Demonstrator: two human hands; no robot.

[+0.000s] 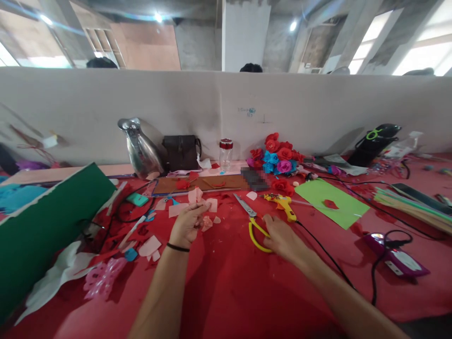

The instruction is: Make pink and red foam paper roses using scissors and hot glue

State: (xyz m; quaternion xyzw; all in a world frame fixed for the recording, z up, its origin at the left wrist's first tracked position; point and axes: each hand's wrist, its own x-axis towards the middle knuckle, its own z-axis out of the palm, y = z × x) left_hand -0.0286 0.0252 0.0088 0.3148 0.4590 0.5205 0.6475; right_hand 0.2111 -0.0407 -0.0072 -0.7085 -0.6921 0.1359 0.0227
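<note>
Our left hand (189,220) pinches pink paper (212,204); our right hand (282,237), fingers half-curled, touches the scissors (252,214) on its left, grip unclear, blades (243,204) angled toward the worktop's (219,292) far edge.

Left fingers (200,208) pinch pink paper (212,204); right fingers (269,220) at scissors (251,213).

A red surface (219,296), and it's busy: pink paper scraps (150,246) scatter across the left, a pink plastic ornament (103,278) lies nearer the front, a yellow glue gun (289,211) sits right of centre, a light-green sheet (341,214) beside it, a purple device (404,263) farther right.
</note>
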